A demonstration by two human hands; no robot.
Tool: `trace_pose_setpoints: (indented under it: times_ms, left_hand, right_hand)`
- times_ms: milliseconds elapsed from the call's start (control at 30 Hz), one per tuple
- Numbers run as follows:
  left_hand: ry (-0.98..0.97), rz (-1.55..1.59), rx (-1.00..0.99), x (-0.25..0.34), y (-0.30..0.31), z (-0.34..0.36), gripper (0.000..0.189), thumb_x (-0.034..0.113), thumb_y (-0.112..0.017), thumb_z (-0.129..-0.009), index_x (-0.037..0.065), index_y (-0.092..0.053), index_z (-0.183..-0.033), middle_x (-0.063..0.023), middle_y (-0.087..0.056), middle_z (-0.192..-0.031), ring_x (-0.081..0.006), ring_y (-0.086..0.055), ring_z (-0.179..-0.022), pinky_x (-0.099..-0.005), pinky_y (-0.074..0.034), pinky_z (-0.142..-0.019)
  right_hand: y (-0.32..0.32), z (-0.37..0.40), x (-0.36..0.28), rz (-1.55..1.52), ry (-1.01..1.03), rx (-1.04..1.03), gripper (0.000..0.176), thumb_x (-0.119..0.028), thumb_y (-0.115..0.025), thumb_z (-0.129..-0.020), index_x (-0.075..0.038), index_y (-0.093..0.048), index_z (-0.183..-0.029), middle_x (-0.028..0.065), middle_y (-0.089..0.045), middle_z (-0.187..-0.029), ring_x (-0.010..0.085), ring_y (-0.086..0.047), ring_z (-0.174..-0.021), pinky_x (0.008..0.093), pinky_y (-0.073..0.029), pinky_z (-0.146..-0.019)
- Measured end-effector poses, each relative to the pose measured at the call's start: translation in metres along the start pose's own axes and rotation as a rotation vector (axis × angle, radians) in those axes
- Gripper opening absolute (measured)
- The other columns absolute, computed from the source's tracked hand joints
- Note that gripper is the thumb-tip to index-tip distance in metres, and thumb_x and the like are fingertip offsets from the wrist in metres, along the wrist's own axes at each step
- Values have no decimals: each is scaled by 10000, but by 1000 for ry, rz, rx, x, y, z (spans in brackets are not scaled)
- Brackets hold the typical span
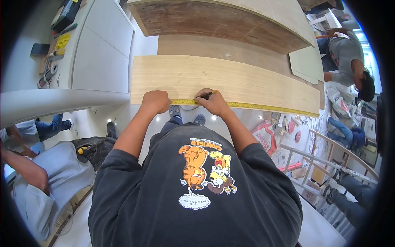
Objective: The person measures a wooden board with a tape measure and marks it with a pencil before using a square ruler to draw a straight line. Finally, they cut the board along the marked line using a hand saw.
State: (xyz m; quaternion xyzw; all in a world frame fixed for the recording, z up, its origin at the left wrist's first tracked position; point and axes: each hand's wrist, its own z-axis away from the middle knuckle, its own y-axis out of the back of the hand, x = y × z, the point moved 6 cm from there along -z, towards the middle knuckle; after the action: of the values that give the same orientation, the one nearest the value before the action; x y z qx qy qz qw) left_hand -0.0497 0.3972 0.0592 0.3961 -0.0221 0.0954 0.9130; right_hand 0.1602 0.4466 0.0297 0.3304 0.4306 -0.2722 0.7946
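Fingers of right hand [217,103] pinch one pencil [207,94]; left hand [156,101], curled, pins one tape measure [247,106].

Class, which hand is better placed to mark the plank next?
Likely the right hand: it holds the pencil at the tape; the left hand holds the tape on the plank.

Upside down on the black T-shirt [135,197], "GARFIELD" arcs over the cartoon print [205,168]. At its 6 o'clock, a cloud [194,201] reads "IT'S DEFINITELY YOU!" The tape measure [255,106] numbers are too small to read.

yellow tape [263,108], black pencil [207,94], pale grained plank [230,76]
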Motion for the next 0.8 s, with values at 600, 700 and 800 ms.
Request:
trace_pose_setpoints:
  times_ms: [600,700,800]
  left_hand:
    - [-21,22,21,-3,-1,-1,401,373,-573,-924,2,-721,-961,-201,-705,-988,-355,-678,-942,-447,-524,-816]
    - [-23,23,16,-2,-1,-1,404,375,-573,-924,1,-721,-960,-202,-705,-991,-355,-679,-941,-447,-524,-817]
    - [-20,22,16,-2,0,0,407,375,-572,-926,-3,-720,-961,-203,-705,-992,-356,-679,-942,-447,-524,-821]
  right_hand:
    - [-25,-21,-13,87,38,-86,271,-259,-671,-790,-26,-725,-918,124,-718,-866,211,-676,-788,313,-526,-757]
    - [-26,-22,-12,89,53,-88,269,-259,-666,-795,-26,-724,-916,123,-718,-861,212,-674,-780,313,-526,-748]
    - [-26,-22,-12,103,63,-87,265,-255,-662,-798,-26,-724,-915,120,-718,-854,215,-673,-767,309,-526,-735]
